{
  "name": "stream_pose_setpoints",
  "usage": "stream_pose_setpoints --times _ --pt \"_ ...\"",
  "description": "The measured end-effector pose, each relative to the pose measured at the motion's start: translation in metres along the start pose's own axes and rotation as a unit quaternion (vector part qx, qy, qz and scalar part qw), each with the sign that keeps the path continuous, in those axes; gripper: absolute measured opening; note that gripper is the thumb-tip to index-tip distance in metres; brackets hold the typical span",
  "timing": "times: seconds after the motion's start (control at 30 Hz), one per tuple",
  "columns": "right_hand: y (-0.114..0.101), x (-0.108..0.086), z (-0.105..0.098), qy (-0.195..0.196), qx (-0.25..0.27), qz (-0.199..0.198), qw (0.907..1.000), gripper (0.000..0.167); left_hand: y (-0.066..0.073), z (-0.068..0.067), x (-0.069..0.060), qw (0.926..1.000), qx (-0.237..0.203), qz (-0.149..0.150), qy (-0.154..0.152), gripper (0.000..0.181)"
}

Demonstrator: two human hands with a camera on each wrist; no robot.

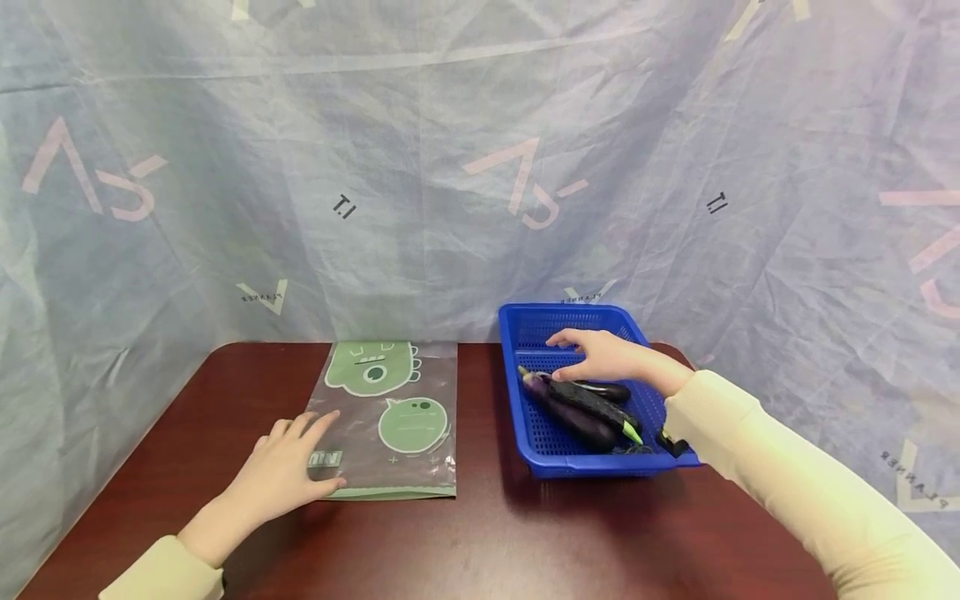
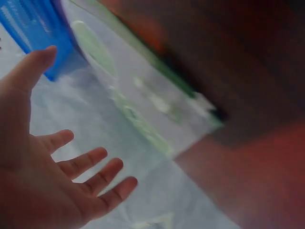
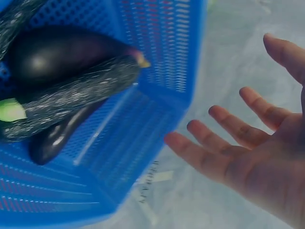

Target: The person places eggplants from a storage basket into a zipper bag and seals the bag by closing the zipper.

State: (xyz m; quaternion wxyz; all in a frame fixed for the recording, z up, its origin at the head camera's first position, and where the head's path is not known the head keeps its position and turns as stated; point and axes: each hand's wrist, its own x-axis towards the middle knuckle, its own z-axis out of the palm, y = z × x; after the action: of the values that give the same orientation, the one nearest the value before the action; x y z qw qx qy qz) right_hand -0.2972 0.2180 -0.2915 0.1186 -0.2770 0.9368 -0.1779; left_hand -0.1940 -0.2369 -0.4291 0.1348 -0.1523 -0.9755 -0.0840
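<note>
My left hand point(image 1: 277, 462) hovers by the left edge of a clear zip bag point(image 1: 360, 454) with green cartoon prints, lying flat on the table. Its fingers are spread, and the left wrist view shows nothing in the palm. My right hand point(image 1: 600, 357) is above a blue plastic basket point(image 1: 570, 460), fingers apart and holding nothing. Inside the basket lie a large eggplant point(image 3: 57, 52), a dark bumpy cucumber point(image 3: 81, 90) with a pale green end, and a slimmer eggplant point(image 3: 52, 138). Part of another dark bumpy vegetable point(image 3: 14, 21) shows at the corner of the right wrist view.
A reddish-brown table point(image 1: 495, 542) carries the bag and the basket side by side, with a gap between them. A pale printed cloth point(image 1: 420, 167) hangs behind the table and along both sides. Something small and black point(image 1: 672, 443) shows at the basket's right rim.
</note>
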Motion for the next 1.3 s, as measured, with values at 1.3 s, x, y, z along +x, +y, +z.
stream_pose_setpoints --times 1.3 --pt "0.05 0.041 0.046 -0.168 -0.016 0.252 0.953 0.065 -0.051 0.037 -0.014 0.9986 -0.043 0.001 -0.032 0.039"
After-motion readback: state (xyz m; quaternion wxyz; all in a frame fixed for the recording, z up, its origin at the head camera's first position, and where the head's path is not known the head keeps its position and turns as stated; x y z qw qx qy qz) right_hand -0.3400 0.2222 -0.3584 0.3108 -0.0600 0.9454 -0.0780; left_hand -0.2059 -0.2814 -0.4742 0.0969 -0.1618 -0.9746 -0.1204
